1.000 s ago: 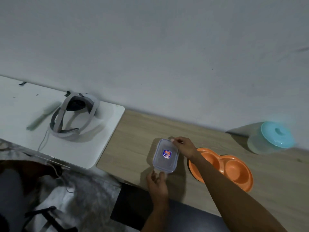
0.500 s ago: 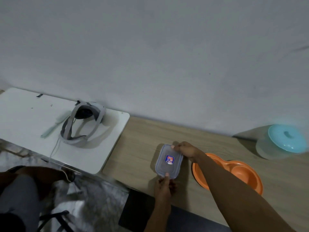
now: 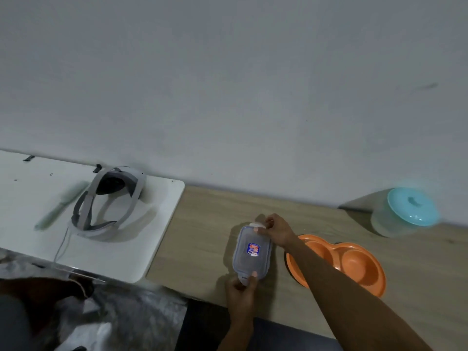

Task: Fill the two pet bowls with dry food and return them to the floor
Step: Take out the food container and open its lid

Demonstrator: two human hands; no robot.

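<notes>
A small clear plastic container [image 3: 250, 259] with a blue-rimmed lid and a sticker sits on the wooden table [image 3: 197, 239]. My left hand [image 3: 240, 292] grips the clip at its near end. At the far end, my right hand [image 3: 274, 230] pinches the other clip, which is lifted. An orange double pet bowl [image 3: 354, 264] lies just right of the container, partly covered by my right forearm. Both its wells look empty. What is in the container cannot be seen.
A round tub with a turquoise lid [image 3: 407, 211] stands at the back right by the wall. On the left, a white table [image 3: 30, 198] holds a grey headset [image 3: 106, 203] and a pale green comb [image 3: 60, 206]. A dark chair [image 3: 202, 325] is below.
The camera view has shifted, so everything sits a little lower and further right in the frame. My right hand has lifted the far clip; both hands stay on the container's ends.
</notes>
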